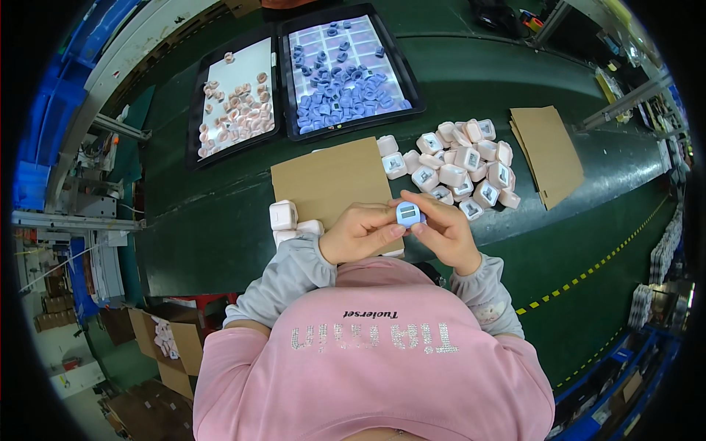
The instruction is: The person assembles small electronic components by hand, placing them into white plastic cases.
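Fingers of both hands close together around a small blue-cased device [409, 214], held just above the near edge of a dark green table [220, 228]. The left hand [360, 234] grips it from the left, the right hand [448, 231] from the right. A brown cardboard sheet [327, 184] lies beneath them. Shelving and cardboard boxes surround the table. Two black trays sit farther back: the left tray [197, 110] holds pink covers [239, 114], the right tray [412, 99] holds blue covers [342, 88]. A pile of white devices [460, 169] lies loose to the right.

bright, even overhead light; sharp centre, fisheye-bent dark rim.
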`<state>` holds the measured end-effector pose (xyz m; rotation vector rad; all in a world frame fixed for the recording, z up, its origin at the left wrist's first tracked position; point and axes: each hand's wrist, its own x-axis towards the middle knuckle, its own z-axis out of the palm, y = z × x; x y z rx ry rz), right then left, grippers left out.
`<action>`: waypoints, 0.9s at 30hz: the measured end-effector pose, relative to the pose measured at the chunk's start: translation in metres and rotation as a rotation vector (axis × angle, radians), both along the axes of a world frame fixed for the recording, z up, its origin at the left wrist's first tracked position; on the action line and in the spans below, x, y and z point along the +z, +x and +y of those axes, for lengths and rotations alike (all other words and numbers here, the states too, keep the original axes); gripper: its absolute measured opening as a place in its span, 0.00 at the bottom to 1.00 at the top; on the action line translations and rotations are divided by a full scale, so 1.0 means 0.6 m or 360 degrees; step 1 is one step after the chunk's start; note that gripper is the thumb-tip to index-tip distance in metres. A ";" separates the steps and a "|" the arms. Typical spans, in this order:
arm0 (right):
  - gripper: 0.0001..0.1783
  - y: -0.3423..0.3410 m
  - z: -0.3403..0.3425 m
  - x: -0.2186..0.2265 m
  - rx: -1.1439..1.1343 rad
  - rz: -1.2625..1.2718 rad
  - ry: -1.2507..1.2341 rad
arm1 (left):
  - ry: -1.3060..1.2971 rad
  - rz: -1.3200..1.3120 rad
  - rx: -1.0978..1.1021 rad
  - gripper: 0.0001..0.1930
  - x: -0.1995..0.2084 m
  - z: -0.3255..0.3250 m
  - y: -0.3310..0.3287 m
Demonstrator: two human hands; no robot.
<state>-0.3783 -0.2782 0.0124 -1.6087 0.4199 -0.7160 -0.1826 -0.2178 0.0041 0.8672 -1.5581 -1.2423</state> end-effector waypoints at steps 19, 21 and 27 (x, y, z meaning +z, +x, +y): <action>0.28 0.026 0.001 -0.007 -0.0157 -0.0294 0.0850 | -0.0437 -0.0184 0.0414 0.17 0.003 -0.006 0.005; 0.23 0.032 0.008 -0.004 0.0008 -0.0485 0.1118 | -0.0711 -0.0745 0.0543 0.18 0.007 -0.006 0.014; 0.27 0.059 0.014 -0.024 -0.0323 -0.0187 0.0093 | -0.0275 -0.0287 0.0500 0.13 0.008 -0.001 0.014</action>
